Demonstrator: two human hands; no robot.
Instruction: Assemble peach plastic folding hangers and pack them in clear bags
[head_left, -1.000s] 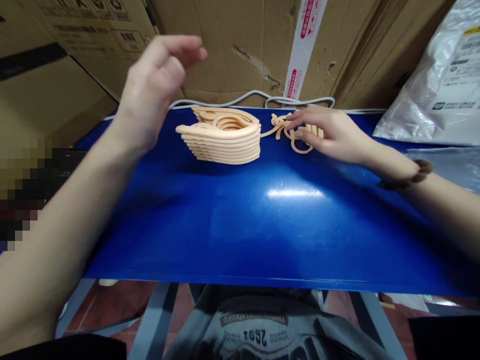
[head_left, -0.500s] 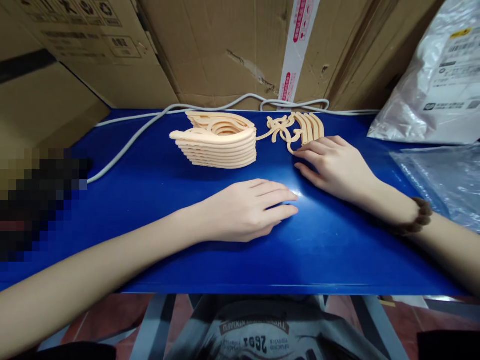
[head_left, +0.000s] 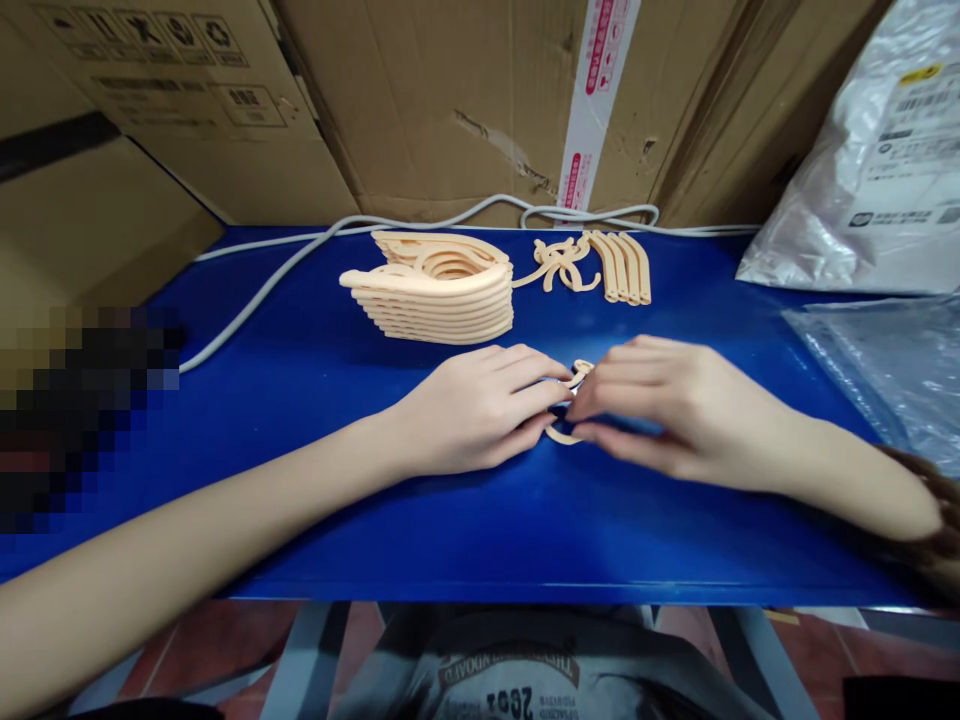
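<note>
A small curved beige hook piece (head_left: 562, 435) lies between my two hands over the middle of the blue table. My right hand (head_left: 660, 405) has its fingers closed on the hook piece. From the other side, the fingertips of my left hand (head_left: 495, 405) touch it, pressed together around its edge. Behind my left hand stands a neat stack of beige plastic hangers (head_left: 442, 295). Several loose beige hooks (head_left: 559, 262) lie tangled to the right of the stack, beside a row of curved beige arm pieces (head_left: 622, 268).
A pale cable (head_left: 262, 300) runs along the back of the blue table (head_left: 450, 540). Cardboard boxes (head_left: 465, 110) stand behind it. At the right are a white plastic parcel (head_left: 855, 200) and a clear plastic bag (head_left: 892, 370). A blurred dark object is at the left.
My right hand has come away from the loose pieces towards me and my left hand, bringing a hook piece. My left hand's fingers have closed in at that piece.
</note>
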